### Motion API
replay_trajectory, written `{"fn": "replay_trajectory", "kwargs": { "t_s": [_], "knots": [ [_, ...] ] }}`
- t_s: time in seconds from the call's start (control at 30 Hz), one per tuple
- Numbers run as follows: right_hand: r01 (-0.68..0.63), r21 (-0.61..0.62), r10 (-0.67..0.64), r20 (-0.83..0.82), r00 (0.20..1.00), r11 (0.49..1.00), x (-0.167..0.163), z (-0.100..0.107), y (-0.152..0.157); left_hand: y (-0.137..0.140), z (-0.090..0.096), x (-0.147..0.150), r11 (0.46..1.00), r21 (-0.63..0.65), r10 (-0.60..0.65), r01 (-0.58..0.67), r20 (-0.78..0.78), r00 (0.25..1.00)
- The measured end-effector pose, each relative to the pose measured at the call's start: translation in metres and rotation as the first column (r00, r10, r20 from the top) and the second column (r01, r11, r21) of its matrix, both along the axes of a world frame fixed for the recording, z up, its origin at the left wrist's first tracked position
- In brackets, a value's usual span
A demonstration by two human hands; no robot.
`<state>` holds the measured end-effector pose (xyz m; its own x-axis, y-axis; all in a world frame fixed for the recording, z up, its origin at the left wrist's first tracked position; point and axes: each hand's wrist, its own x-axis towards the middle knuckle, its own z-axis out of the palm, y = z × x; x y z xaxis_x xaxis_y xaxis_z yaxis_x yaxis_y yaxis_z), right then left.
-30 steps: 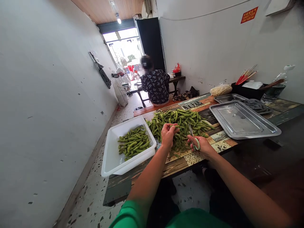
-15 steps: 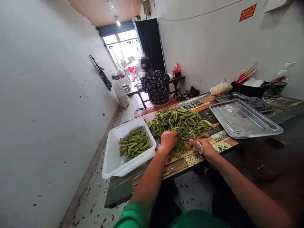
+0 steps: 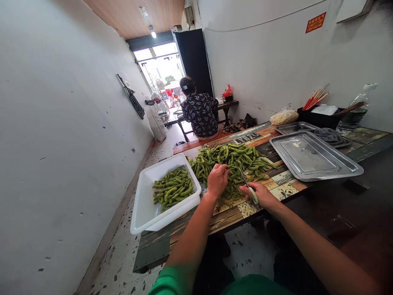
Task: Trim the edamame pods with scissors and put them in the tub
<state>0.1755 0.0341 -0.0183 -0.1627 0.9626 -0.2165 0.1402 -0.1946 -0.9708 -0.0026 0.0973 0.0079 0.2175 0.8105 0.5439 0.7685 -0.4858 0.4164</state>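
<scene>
A pair of scissors [image 3: 252, 195] with pale green handles is in my right hand [image 3: 260, 196], its blades slightly apart and pointing up and left. Just left of the blades, my left hand [image 3: 217, 180] is closed in a pinch, with the green tip of a soybean pod [image 3: 227, 166] showing at the fingertips. Behind both hands spreads a heap of green soybean pods [image 3: 236, 155] on the patterned table [image 3: 221, 221]. To the left, a white plastic tub [image 3: 138, 217] holds more pods [image 3: 173, 188]. Small green trimmings [image 3: 231, 192] lie between my hands.
A metal tray [image 3: 316, 157] lies at the right, with a second tray [image 3: 296, 127] holding a grey cloth behind it. Farther back are a bag of skewers [image 3: 284, 116], a black box [image 3: 322, 119] and a plastic bottle [image 3: 356, 110]. A person [image 3: 201, 112] sits beyond the table.
My left hand has lifted slightly, with a pod tip now at its fingers. The scissors in my right hand have moved left toward it. The view has shifted slightly.
</scene>
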Motion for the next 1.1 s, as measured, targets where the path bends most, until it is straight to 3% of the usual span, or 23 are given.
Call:
{"fn": "replay_trajectory", "kwargs": {
  "t_s": [0.07,0.2,0.4,0.57,0.9,1.1],
  "knots": [
    [-0.022,0.077,0.017,0.069,0.997,0.997,0.0,0.004,0.002,0.001,-0.001,0.001,0.998,0.03,-0.064,0.063,0.028,0.998],
    [-0.037,0.233,-0.024,0.254,0.967,0.972,0.002,0.013,0.01,-0.001,-0.003,0.005,0.986,-0.044,-0.163,0.163,0.012,0.987],
    [-0.054,0.29,-0.05,0.338,0.94,0.956,0.01,0.014,0.015,-0.005,-0.003,0.012,0.98,-0.11,-0.151,0.164,0.118,0.981],
    [-0.108,0.234,0.022,0.345,0.938,0.966,0.01,0.012,0.013,-0.008,0.001,0.016,0.963,-0.183,-0.164,0.196,0.174,0.971],
    [-0.058,0.067,0.055,0.042,0.998,0.996,0.0,0.017,0.007,-0.013,0.005,0.02,0.928,-0.267,-0.188,0.261,0.271,0.944],
    [-0.049,0.074,0.041,0.107,0.993,0.996,0.001,0.023,0.006,-0.014,0.004,0.021,0.92,-0.292,-0.165,0.263,0.32,0.933]
  ]
}}
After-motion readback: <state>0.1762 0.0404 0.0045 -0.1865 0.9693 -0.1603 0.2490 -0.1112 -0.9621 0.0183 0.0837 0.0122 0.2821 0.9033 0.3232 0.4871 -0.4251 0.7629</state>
